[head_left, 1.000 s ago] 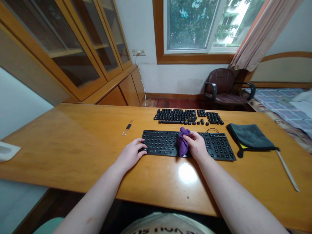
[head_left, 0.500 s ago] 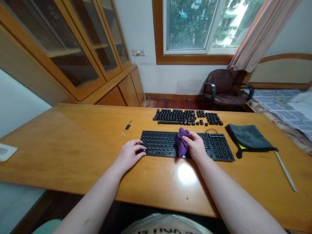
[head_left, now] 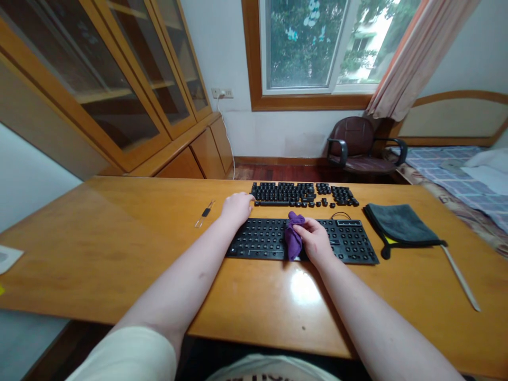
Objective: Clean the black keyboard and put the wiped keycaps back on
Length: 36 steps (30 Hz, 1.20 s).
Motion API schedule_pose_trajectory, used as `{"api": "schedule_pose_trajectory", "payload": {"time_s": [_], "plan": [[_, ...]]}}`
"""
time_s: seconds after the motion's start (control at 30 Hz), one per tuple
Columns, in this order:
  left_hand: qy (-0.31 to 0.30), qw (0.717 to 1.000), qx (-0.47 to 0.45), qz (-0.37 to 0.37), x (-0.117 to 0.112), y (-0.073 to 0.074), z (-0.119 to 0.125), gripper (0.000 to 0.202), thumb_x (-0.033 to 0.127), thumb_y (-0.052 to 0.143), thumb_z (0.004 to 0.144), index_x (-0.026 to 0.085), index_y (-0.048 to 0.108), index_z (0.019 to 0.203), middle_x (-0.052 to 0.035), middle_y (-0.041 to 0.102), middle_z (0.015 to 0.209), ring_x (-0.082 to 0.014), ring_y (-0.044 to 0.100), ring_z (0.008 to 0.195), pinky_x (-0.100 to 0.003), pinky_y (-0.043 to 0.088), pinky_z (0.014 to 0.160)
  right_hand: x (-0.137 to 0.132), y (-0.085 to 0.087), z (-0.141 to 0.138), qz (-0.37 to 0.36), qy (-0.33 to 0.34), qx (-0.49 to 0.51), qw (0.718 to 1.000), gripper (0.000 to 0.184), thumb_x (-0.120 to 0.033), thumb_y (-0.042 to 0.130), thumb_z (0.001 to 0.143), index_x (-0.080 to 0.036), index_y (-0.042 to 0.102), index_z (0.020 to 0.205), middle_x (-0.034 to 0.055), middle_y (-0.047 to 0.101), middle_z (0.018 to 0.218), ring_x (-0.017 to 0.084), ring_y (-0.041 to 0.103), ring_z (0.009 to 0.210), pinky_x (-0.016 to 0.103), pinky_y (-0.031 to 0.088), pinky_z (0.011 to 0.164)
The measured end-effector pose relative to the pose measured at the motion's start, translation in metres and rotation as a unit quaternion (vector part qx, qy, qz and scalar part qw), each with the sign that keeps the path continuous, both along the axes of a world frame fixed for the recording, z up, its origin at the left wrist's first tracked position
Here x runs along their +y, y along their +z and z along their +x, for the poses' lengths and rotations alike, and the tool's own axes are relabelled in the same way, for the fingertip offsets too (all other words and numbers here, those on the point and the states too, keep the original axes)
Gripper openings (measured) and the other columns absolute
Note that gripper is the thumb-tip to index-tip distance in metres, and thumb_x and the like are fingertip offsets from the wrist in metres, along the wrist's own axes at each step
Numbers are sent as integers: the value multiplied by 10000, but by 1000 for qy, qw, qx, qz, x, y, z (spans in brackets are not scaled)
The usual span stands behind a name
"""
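A black keyboard (head_left: 262, 241) with its keycaps off lies on the wooden desk, bare switches showing. My right hand (head_left: 315, 241) is closed on a crumpled purple cloth (head_left: 294, 238), which rests over the middle of the keyboard. Beyond the keyboard's top left corner is my left hand (head_left: 237, 207), its fingers bent together at the left end of the loose black keycaps (head_left: 283, 193). What lies between those fingertips is hidden. The keycaps sit behind the keyboard, grouped in keyboard order.
A small black-bodied tool with wire loops (head_left: 205, 212) lies on the left of the desk (head_left: 99, 248). To the right are a folded dark grey cloth (head_left: 402, 225) and a thin pale strip (head_left: 462, 279). An armchair (head_left: 355, 143) stands past the far edge.
My left hand has left the keyboard's left edge and moved forward and right to the keycaps. The right hand stays on the keyboard with the purple cloth. The view has shifted slightly.
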State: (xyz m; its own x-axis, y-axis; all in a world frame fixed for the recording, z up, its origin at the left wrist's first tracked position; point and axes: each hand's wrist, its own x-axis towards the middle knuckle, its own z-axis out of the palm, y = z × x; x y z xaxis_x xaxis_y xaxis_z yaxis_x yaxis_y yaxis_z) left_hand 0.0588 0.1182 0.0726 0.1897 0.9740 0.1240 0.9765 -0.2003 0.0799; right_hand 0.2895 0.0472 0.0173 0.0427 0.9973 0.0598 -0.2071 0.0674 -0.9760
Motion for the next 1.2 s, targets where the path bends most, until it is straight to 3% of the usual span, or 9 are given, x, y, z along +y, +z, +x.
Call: {"api": "schedule_pose_trajectory", "payload": {"time_s": [0.2,0.4,0.53,0.67,0.8,0.97,1.1,1.2], "plan": [[19,999,8,-47,32,-16,15,308,258,611,719,242,661,1022,-101,636,1027,-262,591,954,-349,461,809,-1,3,0,-4,-1,-10,1000,258,-391,742,605,-199,635,740,15,682,741,172,604,671,317,484,690],[37,997,7,-60,36,-20,13,201,254,600,719,193,688,890,-121,661,954,-262,612,890,-342,471,760,-1,4,-1,-6,-2,-8,1000,240,-374,744,609,-199,638,734,7,682,736,160,600,661,306,477,694],[47,998,-12,-30,7,-3,16,227,273,544,776,204,648,965,-101,667,966,-239,605,889,-335,465,772,-1,3,-1,-3,0,-8,1000,254,-389,740,611,-199,639,746,14,687,749,171,607,678,318,482,707],[-13,979,-201,20,-51,10,37,202,267,546,788,222,636,963,-40,660,954,-181,599,815,-303,475,744,-1,2,-1,-1,-16,-6,1000,281,-425,703,657,-197,660,815,36,701,828,197,626,777,345,480,778],[-26,939,-339,52,-97,4,61,205,242,588,770,225,641,967,-18,647,919,-141,574,742,-286,485,739,-1,2,-4,5,-11,43,999,329,-459,648,713,-215,669,933,55,686,1015,222,616,939,364,466,857],[-14,916,-400,38,-105,-16,72,245,220,659,716,209,625,959,1,649,839,-120,557,682,-277,487,714,-6,10,-5,2,54,32,998,290,-456,621,742,-238,693,920,31,697,960,215,624,900,364,467,846],[-10,923,-380,53,-101,-24,70,143,268,664,717,197,632,837,-6,646,804,-133,554,685,-295,481,705,-10,18,-5,77,95,-70,990,200,-387,631,747,-242,721,851,35,681,956,216,593,960,381,409,937],[-28,930,-357,87,-103,-27,68,110,229,621,751,206,647,856,-17,654,796,-152,571,728,-322,480,744,-11,16,-8,86,109,-72,988,177,-322,703,677,-243,717,835,38,676,940,209,598,934,381,422,920]]}}
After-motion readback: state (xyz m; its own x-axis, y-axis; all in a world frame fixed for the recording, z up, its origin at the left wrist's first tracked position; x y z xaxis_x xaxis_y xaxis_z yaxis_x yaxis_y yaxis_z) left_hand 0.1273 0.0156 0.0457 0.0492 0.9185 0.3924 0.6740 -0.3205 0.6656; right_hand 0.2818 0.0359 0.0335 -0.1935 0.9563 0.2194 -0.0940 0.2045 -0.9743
